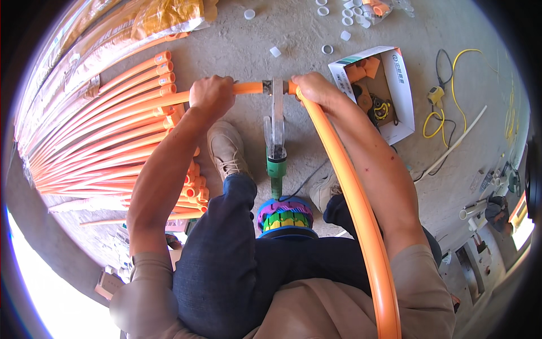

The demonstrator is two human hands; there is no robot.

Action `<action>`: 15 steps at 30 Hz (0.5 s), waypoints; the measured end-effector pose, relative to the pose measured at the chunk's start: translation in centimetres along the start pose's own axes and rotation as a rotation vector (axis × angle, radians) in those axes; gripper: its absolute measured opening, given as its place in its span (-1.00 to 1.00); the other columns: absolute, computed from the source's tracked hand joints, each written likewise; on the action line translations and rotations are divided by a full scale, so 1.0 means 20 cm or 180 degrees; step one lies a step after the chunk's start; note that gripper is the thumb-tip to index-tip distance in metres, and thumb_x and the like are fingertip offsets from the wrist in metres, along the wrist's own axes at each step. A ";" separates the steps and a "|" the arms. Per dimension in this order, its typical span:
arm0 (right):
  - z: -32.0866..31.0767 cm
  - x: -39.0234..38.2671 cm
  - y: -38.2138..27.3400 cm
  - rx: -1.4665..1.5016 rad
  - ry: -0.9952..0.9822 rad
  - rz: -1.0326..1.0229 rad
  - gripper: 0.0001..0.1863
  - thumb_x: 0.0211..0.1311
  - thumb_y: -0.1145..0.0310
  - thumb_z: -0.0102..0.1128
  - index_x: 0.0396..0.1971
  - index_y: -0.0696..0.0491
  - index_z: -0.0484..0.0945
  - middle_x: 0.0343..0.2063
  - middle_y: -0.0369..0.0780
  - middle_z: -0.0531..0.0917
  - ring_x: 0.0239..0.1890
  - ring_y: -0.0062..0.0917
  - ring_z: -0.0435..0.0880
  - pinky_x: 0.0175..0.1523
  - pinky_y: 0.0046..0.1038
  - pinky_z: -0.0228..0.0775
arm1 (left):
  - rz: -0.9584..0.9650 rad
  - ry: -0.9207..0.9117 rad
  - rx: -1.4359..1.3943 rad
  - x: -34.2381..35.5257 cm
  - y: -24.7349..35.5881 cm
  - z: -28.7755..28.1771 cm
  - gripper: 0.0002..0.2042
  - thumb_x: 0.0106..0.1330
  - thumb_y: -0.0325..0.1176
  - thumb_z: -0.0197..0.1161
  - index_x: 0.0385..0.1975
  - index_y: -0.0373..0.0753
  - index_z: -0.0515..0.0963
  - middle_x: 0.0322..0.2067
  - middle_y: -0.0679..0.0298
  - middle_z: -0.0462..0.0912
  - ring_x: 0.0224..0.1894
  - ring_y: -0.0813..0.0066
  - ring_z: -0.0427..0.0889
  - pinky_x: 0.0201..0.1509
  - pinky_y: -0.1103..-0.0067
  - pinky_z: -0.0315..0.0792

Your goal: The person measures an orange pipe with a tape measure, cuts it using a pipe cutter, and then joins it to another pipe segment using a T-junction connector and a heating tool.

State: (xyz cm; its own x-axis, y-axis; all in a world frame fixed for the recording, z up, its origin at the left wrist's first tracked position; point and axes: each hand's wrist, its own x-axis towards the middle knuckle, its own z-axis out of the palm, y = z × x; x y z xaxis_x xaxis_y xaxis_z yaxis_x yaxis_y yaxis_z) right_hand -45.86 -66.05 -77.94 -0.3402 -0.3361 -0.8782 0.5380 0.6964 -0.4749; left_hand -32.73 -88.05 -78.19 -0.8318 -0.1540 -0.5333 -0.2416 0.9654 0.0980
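My left hand [212, 96] is closed round an orange pipe [248, 87] lying crosswise, its right end at the dark head of a green heating tool [276, 168] with a pale upright bracket. My right hand [313, 89] grips the end of another long orange pipe [361, 226] on the other side of the head; this pipe runs down past my right forearm to the lower edge. Whether both ends are fully seated in the head I cannot tell. The tool stands upright in view between my shoes, just beyond a multicoloured stool [285, 220] under me.
Several orange pipes [101, 150] lie at left beside wrapped bundles [130, 14]. A white box [403, 96] of orange fittings stands at right, near a yellow cable [466, 90] and white pipe [451, 147]. White rings [347, 17] are scattered on the concrete floor [243, 48].
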 end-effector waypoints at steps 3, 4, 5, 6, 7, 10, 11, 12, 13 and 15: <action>-0.01 0.02 0.01 -0.0061 -0.0057 -0.0065 -0.68 0.38 0.26 0.00 -0.40 0.24 0.52 -0.56 -0.12 0.53 -0.61 -0.41 0.52 -0.53 -0.24 0.35 | 0.0031 0.0147 -0.0132 0.00 -0.01 0.02 -0.83 0.28 -0.24 0.21 -0.34 -0.15 0.67 -0.43 0.08 0.71 -0.34 0.00 0.72 -0.23 0.18 0.59; -0.02 0.03 0.03 0.0001 -0.0094 -0.0065 -0.69 0.38 0.27 0.01 -0.40 0.23 0.52 -0.56 -0.12 0.53 -0.61 -0.41 0.52 -0.53 -0.25 0.35 | 0.0042 0.0161 -0.0129 0.00 0.00 0.02 -0.83 0.28 -0.24 0.21 -0.34 -0.15 0.67 -0.43 0.08 0.71 -0.34 0.00 0.72 -0.23 0.18 0.59; -0.04 0.05 0.04 0.0062 -0.0131 -0.0066 -0.71 0.37 0.28 0.01 -0.40 0.23 0.52 -0.56 -0.13 0.54 -0.62 -0.41 0.51 -0.53 -0.25 0.35 | 0.0021 0.0130 -0.0169 -0.01 0.01 0.02 -0.83 0.28 -0.24 0.22 -0.35 -0.17 0.67 -0.42 0.06 0.71 -0.33 -0.01 0.72 -0.22 0.18 0.59; -0.02 0.04 0.03 0.0062 -0.0145 -0.0072 -0.71 0.37 0.28 0.01 -0.40 0.23 0.52 -0.56 -0.13 0.54 -0.62 -0.41 0.51 -0.53 -0.25 0.35 | -0.0024 0.0081 -0.0204 -0.03 0.01 0.02 -0.82 0.28 -0.24 0.23 -0.36 -0.19 0.67 -0.42 0.05 0.71 -0.32 -0.02 0.72 -0.21 0.18 0.59; 0.00 0.03 0.01 0.0193 -0.0133 0.0006 -0.72 0.36 0.30 0.02 -0.42 0.21 0.52 -0.56 -0.14 0.53 -0.61 -0.41 0.51 -0.51 -0.26 0.35 | -0.0037 0.0079 -0.0198 -0.04 -0.01 0.03 -0.82 0.28 -0.24 0.23 -0.36 -0.19 0.67 -0.42 0.05 0.71 -0.32 -0.02 0.72 -0.21 0.18 0.59; 0.00 0.04 0.01 0.0469 -0.0223 0.0098 -0.74 0.35 0.31 0.03 -0.45 0.18 0.51 -0.56 -0.16 0.52 -0.58 -0.43 0.51 -0.49 -0.27 0.35 | -0.0067 0.0125 -0.0318 -0.03 -0.03 0.02 -0.80 0.25 -0.22 0.28 -0.38 -0.22 0.66 -0.41 0.02 0.71 -0.29 -0.04 0.72 -0.18 0.17 0.58; -0.01 0.05 0.02 0.0615 -0.0345 0.0117 -0.75 0.35 0.31 0.04 -0.45 0.17 0.51 -0.56 -0.17 0.51 -0.57 -0.44 0.51 -0.48 -0.28 0.35 | -0.0093 0.0058 -0.0388 -0.03 -0.03 0.02 -0.79 0.23 -0.20 0.30 -0.37 -0.23 0.66 -0.40 0.01 0.71 -0.27 -0.05 0.71 -0.15 0.17 0.58; -0.01 0.06 0.03 0.0610 -0.0338 0.0118 -0.75 0.35 0.31 0.04 -0.45 0.17 0.51 -0.56 -0.17 0.51 -0.57 -0.44 0.51 -0.48 -0.28 0.35 | -0.0127 -0.0019 -0.0458 -0.03 -0.03 0.00 -0.76 0.21 -0.18 0.33 -0.37 -0.24 0.66 -0.39 0.00 0.70 -0.25 -0.07 0.71 -0.13 0.17 0.58; -0.02 0.07 0.04 0.0609 -0.0404 0.0105 -0.76 0.35 0.30 0.04 -0.44 0.16 0.50 -0.55 -0.18 0.51 -0.56 -0.46 0.50 -0.47 -0.30 0.35 | -0.0124 -0.0015 -0.0465 -0.03 -0.03 -0.02 -0.76 0.21 -0.18 0.33 -0.37 -0.24 0.66 -0.39 0.00 0.70 -0.25 -0.07 0.71 -0.13 0.17 0.58; -0.03 0.08 0.05 0.0600 -0.0464 0.0093 -0.76 0.35 0.29 0.05 -0.44 0.15 0.50 -0.54 -0.19 0.51 -0.55 -0.48 0.50 -0.47 -0.31 0.35 | 0.0075 -0.0387 -0.0455 -0.01 -0.04 -0.06 -0.69 0.20 -0.12 0.33 -0.30 -0.28 0.68 -0.28 0.02 0.74 -0.20 -0.02 0.73 -0.08 0.22 0.61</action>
State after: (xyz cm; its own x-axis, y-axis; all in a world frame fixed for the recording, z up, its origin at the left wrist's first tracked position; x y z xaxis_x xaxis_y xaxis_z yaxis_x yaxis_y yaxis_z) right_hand -46.37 -65.48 -79.87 -0.2148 -0.4149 -0.8841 0.6850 0.5812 -0.4392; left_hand -32.92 -89.00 -77.22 -0.7737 -0.0969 -0.6261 -0.2985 0.9274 0.2255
